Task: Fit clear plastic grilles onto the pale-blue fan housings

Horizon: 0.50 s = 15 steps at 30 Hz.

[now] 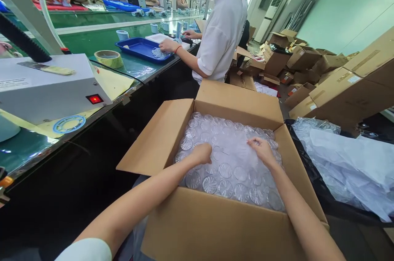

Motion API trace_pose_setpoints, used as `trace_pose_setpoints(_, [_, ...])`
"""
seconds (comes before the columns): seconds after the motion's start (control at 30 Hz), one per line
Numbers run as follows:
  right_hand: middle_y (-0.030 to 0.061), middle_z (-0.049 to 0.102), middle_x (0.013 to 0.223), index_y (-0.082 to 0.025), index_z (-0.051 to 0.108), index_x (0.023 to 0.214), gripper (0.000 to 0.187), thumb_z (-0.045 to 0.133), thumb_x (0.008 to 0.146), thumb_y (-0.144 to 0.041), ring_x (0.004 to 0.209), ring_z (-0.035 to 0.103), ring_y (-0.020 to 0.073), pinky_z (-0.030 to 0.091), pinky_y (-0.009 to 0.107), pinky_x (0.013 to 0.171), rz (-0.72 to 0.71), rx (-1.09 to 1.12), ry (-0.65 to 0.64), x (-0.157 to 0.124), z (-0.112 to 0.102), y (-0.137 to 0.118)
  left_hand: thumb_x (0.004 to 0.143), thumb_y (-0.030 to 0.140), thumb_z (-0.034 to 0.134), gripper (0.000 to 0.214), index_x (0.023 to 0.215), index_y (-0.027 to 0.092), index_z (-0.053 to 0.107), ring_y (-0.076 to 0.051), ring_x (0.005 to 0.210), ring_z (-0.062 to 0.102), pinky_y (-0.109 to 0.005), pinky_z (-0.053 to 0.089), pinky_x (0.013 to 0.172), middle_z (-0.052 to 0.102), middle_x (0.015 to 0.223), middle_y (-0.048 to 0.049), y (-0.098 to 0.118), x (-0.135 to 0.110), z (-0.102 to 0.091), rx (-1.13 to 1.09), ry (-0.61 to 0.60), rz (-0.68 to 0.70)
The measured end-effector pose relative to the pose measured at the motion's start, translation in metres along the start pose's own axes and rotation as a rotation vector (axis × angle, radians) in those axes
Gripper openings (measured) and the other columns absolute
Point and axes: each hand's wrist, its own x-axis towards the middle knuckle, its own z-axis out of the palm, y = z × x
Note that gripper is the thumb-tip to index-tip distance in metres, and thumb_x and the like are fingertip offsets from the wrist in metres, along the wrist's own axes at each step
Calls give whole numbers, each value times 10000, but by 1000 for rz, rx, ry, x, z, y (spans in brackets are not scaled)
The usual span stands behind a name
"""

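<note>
An open cardboard box (212, 216) stands in front of me with its flaps folded out. Clear round pieces (225, 188) with creased, shiny tops fill it in rows. Over their middle lies a thin translucent plastic sheet (229, 146). My left hand (202, 154) is closed at the sheet's left side, with its fingertips partly hidden. On the opposite side, my right hand (260, 150) pinches the sheet's edge between thumb and fingers. Both hands are low over the round pieces.
A green workbench (144, 31) runs along the left, carrying a grey machine (52, 88), tape roll (108, 59) and blue tray (144, 49). A co-worker in a white shirt (221, 35) stands beyond the box. White sheets (351, 162) lie right; stacked cartons (344, 88) stand behind.
</note>
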Motion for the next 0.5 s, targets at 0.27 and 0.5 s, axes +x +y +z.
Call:
trace_pose_setpoints(0.27, [-4,621,782,-139,619,816,281,614,914,-402,728,607,151,510,321,709,-21,253,96,-5,-10,-1,932,325,549,307,1173,137,575,-204,1010,618,-412,539,865,610,1165,-95,4,4,-14,-13,54,87])
trace_pose_setpoints(0.5, [39,656,932,-159,631,1001,245,534,971,-382,736,628,138,554,295,659,55,467,96,0,-12,-1,915,328,580,258,1076,131,617,-191,967,632,-398,540,852,643,1075,-77,5,-1,4,97,-91,136])
